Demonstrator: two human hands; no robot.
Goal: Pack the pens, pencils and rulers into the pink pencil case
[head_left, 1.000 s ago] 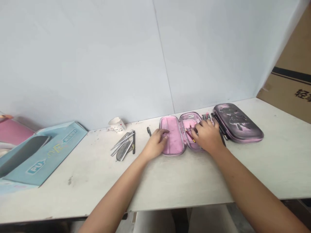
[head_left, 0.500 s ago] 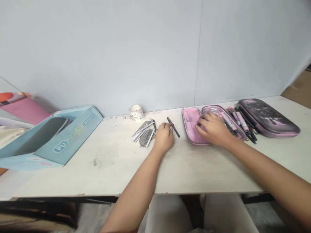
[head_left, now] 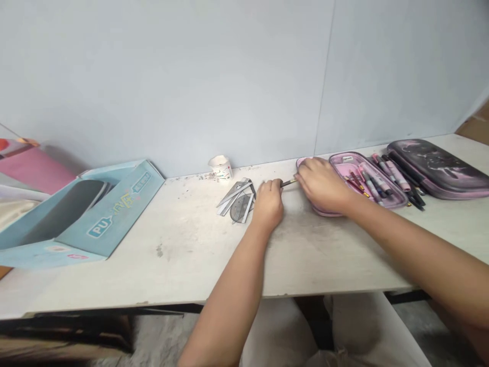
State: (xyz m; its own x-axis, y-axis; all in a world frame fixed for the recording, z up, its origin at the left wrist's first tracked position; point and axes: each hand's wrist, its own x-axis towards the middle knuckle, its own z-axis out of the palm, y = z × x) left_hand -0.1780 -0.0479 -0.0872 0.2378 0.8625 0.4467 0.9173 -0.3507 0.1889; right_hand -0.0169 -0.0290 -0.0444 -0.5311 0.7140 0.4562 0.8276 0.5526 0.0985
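Note:
A slim dark pen [head_left: 288,182] spans the gap between my two hands, just above the table. My left hand [head_left: 268,204] has its fingers closed round the pen's left end. At the other end, the curled fingers of my right hand [head_left: 323,184] meet the pen's lighter tip. My right hand hangs over the left half of an unzipped pink pencil case [head_left: 324,211] and hides much of it. Red pencils [head_left: 356,179] and pink-and-grey markers [head_left: 372,183] lie in the right half. Left of my left hand are clear rulers and a protractor [head_left: 237,206], overlapping.
A white paper cup [head_left: 220,168] stands near the wall with dark crumbs beside it. At right, more pens [head_left: 414,196] lie against a closed black-and-pink case [head_left: 439,168]. An open light-blue box [head_left: 114,219] with a dark case [head_left: 69,211] inside occupies the left.
My right hand has come out of the pencil case leftward to the pen. The pen, which lay beside my left hand, is now between both hands. Red pencils now show in the case.

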